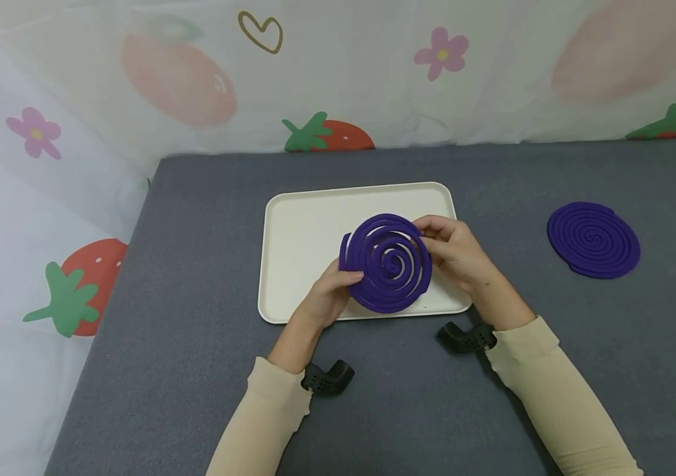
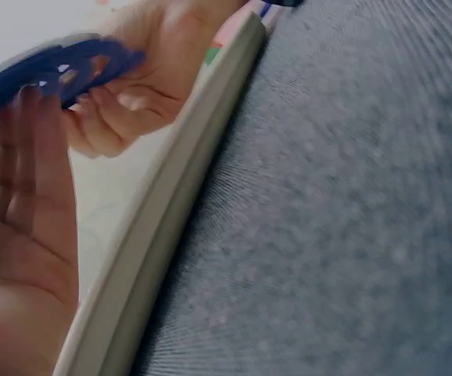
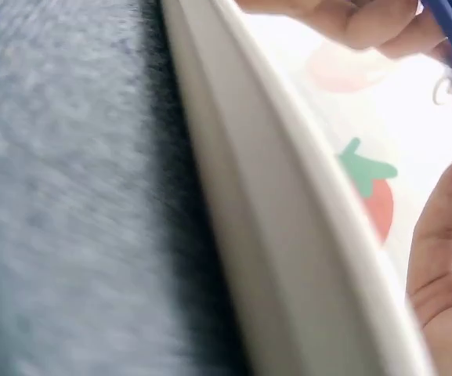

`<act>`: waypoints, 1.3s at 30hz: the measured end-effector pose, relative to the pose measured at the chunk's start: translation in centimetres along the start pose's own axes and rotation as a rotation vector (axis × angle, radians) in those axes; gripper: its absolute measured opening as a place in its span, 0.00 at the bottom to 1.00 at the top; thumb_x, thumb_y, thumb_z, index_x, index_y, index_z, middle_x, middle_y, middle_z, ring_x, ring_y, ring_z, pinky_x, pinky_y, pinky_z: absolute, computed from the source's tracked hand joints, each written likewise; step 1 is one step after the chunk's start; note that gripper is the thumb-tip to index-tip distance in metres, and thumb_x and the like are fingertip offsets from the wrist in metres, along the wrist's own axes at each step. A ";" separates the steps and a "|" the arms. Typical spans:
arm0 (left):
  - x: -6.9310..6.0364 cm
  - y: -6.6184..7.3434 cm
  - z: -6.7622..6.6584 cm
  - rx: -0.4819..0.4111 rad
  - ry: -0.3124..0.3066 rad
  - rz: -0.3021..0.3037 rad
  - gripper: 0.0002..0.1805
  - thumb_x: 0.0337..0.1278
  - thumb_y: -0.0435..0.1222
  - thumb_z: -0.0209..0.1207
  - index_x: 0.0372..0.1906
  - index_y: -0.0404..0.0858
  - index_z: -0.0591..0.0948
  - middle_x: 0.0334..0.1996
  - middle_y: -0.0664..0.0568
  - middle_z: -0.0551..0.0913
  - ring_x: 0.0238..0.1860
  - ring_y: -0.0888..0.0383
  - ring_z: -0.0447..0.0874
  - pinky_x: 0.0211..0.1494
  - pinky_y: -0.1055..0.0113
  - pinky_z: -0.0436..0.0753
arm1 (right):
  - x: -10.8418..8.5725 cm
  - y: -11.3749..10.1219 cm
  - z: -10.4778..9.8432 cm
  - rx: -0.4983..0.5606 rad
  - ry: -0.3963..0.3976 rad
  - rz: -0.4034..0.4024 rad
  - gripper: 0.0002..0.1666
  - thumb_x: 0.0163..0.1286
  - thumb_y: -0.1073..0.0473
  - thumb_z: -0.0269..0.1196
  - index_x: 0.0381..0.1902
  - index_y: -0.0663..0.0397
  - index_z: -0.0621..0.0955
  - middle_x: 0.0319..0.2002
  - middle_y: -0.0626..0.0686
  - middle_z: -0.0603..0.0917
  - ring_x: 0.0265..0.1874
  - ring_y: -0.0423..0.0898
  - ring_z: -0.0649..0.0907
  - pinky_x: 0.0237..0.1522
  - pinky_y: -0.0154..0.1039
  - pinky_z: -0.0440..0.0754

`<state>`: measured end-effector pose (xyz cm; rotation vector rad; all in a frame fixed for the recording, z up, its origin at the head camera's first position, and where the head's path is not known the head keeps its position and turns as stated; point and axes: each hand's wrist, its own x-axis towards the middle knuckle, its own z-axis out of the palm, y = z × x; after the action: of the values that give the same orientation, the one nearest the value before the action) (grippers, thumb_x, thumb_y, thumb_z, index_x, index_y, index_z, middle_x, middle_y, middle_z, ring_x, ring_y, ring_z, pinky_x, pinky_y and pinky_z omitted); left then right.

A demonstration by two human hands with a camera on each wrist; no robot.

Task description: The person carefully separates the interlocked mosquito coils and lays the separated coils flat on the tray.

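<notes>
Spiral disc (image 1: pixel 394 266) (purple, coils gapping) is pinched by left grip (image 1: pixel 328 294) and right grip (image 1: pixel 453 254); below them, white tray (image 1: pixel 302 251); to their right, flat coil (image 1: pixel 593 239).

A loosely coiled purple spiral (image 1: pixel 394 267) is held in both hands (image 1: pixel 327 295) (image 1: pixel 453 254).

It seems to us a small, screened corner for filming handwork at a table, but we cannot tell whether a home, an office or a lab surrounds it. We judge so from the grey table (image 1: pixel 189 297), the white cloth (image 1: pixel 343 73) with printed strawberries (image 1: pixel 349 135) and pink flowers (image 1: pixel 441 55) hanging behind it and along its left side, and the black wrist-worn devices (image 1: pixel 327 379).
</notes>
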<state>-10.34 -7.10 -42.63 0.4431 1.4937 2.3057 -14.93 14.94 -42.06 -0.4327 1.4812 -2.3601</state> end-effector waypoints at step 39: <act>0.4 0.4 -0.2 -0.263 -0.096 -0.017 0.22 0.68 0.31 0.29 0.61 0.33 0.65 0.43 0.51 0.81 0.41 0.58 0.82 0.40 0.63 0.83 | -0.2 -0.3 -0.6 -0.047 -0.105 -0.058 0.21 0.61 0.60 0.66 0.53 0.49 0.77 0.45 0.49 0.81 0.42 0.42 0.79 0.41 0.33 0.80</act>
<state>-10.83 -7.24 -42.33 0.4572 1.1258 2.3875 -15.03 15.65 -42.08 -0.6092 1.4980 -2.3114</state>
